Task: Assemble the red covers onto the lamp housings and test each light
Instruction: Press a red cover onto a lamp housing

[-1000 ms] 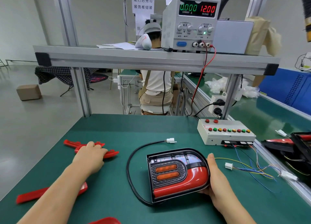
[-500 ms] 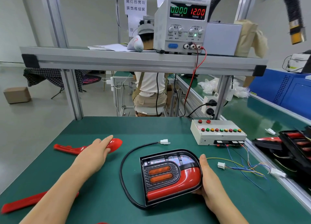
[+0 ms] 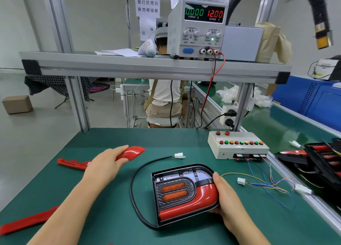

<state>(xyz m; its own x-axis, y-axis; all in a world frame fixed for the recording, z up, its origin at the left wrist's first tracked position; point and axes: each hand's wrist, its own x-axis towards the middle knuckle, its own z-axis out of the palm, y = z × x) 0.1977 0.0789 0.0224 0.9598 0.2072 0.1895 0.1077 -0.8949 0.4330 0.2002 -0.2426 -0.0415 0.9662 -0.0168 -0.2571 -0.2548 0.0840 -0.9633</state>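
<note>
A black lamp housing (image 3: 177, 189) with two orange lenses and a red cover along its lower right lies on the green mat (image 3: 110, 198). My right hand (image 3: 227, 198) grips its right edge, thumb on top. A black cable (image 3: 132, 185) loops from the housing to a white plug (image 3: 179, 155) that lies unconnected. To the left, my left hand (image 3: 105, 163) holds a long curved red cover (image 3: 132, 151), its rounded end pointing right and raised slightly off the mat.
A white test box (image 3: 238, 145) with coloured buttons sits at the back right, its loose wires ending in a white connector (image 3: 241, 181). The power supply (image 3: 199, 23) on the shelf reads 0.000 A, 12.00 V. Another red cover (image 3: 27, 220) lies lower left. More lamp housings (image 3: 323, 161) are stacked at the right.
My left hand has taken one red cover from the pile at the left and brought it right, toward the housing. My right hand has stayed on the housing.
</note>
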